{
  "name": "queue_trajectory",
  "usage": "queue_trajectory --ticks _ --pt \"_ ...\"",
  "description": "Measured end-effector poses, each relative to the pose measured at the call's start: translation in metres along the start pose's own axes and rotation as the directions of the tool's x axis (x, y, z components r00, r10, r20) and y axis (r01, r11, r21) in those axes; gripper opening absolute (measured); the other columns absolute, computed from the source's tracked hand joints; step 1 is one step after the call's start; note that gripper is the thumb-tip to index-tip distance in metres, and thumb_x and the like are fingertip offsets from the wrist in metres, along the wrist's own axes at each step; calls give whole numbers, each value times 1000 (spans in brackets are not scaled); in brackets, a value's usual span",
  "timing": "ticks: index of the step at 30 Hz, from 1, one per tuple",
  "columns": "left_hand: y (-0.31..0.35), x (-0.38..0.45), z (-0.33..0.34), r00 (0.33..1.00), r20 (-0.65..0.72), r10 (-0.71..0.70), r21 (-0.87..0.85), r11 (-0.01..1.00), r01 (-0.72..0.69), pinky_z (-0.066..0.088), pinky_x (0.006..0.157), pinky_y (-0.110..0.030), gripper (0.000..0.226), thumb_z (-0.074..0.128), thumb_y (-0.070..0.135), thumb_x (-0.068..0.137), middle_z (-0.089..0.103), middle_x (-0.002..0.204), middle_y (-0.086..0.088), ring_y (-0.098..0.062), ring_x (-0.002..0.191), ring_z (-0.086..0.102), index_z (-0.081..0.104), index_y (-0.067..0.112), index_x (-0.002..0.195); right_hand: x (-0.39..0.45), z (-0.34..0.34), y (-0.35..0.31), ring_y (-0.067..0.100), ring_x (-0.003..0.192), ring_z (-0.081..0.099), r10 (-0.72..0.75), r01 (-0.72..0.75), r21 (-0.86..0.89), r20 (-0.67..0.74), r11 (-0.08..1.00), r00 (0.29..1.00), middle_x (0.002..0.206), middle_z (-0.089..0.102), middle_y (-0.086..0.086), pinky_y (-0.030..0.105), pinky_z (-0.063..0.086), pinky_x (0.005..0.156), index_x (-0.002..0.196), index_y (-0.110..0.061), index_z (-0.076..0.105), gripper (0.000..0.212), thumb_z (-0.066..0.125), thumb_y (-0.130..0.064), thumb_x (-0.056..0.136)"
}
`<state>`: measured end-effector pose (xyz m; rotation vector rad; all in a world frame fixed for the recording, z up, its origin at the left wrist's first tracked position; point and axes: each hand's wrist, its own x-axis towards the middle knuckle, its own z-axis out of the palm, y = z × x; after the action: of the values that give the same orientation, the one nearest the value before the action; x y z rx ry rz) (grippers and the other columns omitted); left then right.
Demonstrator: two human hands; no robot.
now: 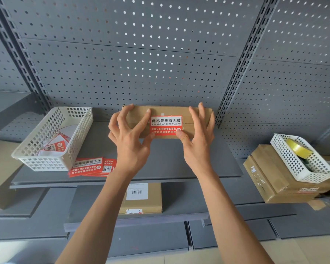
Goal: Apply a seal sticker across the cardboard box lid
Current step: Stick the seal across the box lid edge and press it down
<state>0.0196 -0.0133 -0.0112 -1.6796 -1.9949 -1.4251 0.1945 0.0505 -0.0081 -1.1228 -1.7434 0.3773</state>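
Seal sticker (166, 124) lay crosswise over cardboard box (198, 113) lid seam; left hand (131, 134) and right hand (195, 138) splayed, fingers pressing, probably smoothing it.

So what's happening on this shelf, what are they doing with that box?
A person is sealing a cardboard box on the grey shelf. A red and white seal sticker already lies across the lid seam. The left hand steadies the box with a finger by the sticker's edge, and the right hand presses its lower right corner with the thumb. More stickers lie beside a white basket to the left.
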Motion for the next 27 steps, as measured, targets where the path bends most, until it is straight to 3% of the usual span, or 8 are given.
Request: queue_trajectory --ticks 7,10,14,20,27 --pt "-1 -1 -4 999 41 5 -16 1000 -4 23 103 -45 69 73 18 82 25 158 1 -28 142 15 52 41 144 -1 -3 4 24 157 -2 -45 44 42 4 998 999 168 18 -10 48 11 122 151 -24 42 61 58 -13 93" --pt "7 -1 -3 999 -11 -46 -74 996 45 23 104 -42 51 66 31 85 31 154 4 -27 141 20 61 42 135 -2 -2 -2 24 156 6 -16 20 81 -46 996 999 165 26 -13 48 15 122 145 -25 49 54 58 -23 92" --pt "29 4 6 963 -126 -236 -142 966 218 31 102 -48 22 67 45 88 40 146 7 -26 138 26 70 34 106 1 12 -24 29 145 31 18 -13 23 -246 1000 969 151 45 -5 53 33 111 127 -17 60 47 64 -45 89" --pt "43 13 19 922 -208 -328 -123 943 308 34 101 -54 36 72 62 80 44 139 3 -29 135 30 64 29 93 8 36 -42 34 143 34 109 -145 -62 -394 988 912 143 49 -6 57 37 101 115 -16 57 56 72 -56 79" --pt "43 20 23 906 -224 -358 -139 932 334 31 102 -53 36 77 60 75 45 136 4 -29 134 30 62 28 84 8 43 -40 35 147 27 114 -159 -80 -406 984 907 145 47 -7 54 29 103 116 -17 54 54 72 -55 81"
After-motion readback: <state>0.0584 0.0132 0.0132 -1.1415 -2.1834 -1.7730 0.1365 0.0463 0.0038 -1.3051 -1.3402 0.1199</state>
